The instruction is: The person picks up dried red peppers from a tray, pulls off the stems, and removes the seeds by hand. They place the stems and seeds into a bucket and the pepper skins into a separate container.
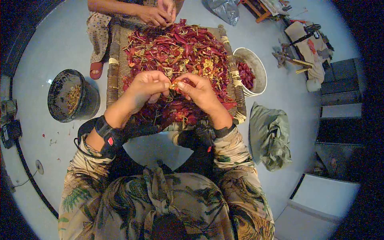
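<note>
Left hand [149,85] and right hand [199,92] pinching one pepper [174,85], mid-frame | cot [113,78] beneath, likely catching scraps | bucket [90,102], left, apparently handy

Dim-to-moderate indoor light, heavy fisheye, grainy dark corners.
Light was fairly even over the pale floor [298,104], bluish cast, source out of view. Small glare spot near the left rim of the black bucket [90,103]; glossy highlights on the red peppers [160,44] and the clear plastic bag [225,9] at the far side. The peppers' near edge fell into shadow, dark clothing [126,160] below lost detail. Cabinets [340,112] at right bowed and went murky; black vignette all round, speckled with noise. Fine detail soft, the bit between the fingertips [182,85] hard to read.
</note>
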Action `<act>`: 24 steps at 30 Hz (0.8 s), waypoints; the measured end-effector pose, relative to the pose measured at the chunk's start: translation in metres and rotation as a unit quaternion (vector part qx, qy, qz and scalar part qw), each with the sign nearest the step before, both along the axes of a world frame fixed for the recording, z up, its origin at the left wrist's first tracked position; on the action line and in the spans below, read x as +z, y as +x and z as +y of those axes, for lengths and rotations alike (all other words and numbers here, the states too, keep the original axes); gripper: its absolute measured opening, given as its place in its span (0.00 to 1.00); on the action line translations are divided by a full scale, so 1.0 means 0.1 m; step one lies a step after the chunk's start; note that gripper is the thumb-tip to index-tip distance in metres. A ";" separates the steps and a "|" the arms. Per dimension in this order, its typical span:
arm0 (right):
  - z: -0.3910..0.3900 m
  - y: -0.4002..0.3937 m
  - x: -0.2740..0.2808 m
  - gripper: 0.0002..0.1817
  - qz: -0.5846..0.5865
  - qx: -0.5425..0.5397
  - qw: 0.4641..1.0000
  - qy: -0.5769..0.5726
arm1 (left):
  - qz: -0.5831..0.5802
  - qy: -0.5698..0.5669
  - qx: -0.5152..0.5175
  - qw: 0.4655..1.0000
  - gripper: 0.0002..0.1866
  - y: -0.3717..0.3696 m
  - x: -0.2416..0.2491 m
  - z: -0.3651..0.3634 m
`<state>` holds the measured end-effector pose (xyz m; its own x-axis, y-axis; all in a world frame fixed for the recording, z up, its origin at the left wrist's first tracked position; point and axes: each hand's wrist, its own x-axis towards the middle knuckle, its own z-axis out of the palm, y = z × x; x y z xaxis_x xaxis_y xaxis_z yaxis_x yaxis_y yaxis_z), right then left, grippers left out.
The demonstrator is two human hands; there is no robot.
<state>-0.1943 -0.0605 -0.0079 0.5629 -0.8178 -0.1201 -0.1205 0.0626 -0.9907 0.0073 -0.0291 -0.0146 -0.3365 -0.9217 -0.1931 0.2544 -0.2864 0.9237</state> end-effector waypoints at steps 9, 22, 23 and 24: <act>0.00 0.06 -0.05 0.09 0.117 0.009 0.963 -0.241 | -0.218 -0.182 0.041 0.958 0.02 -0.05 -0.15 0.01; -0.01 0.01 -0.01 0.09 0.018 0.033 0.999 0.017 | 0.108 0.075 0.001 0.991 0.03 -0.04 -0.12 0.03; -0.02 0.00 -0.03 0.09 -0.014 0.033 0.999 0.039 | 0.148 0.093 -0.012 0.984 0.03 -0.03 -0.12 0.03; -0.02 0.00 -0.04 0.09 -0.045 0.032 0.997 0.062 | 0.188 0.111 -0.024 0.976 0.02 -0.03 -0.11 0.03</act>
<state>-0.1941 -0.0625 -0.0123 0.6269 -0.7617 -0.1637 -0.0384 0.1797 -0.9830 0.0042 -0.0259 -0.0255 -0.4643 -0.8526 -0.2398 0.5446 -0.4884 0.6819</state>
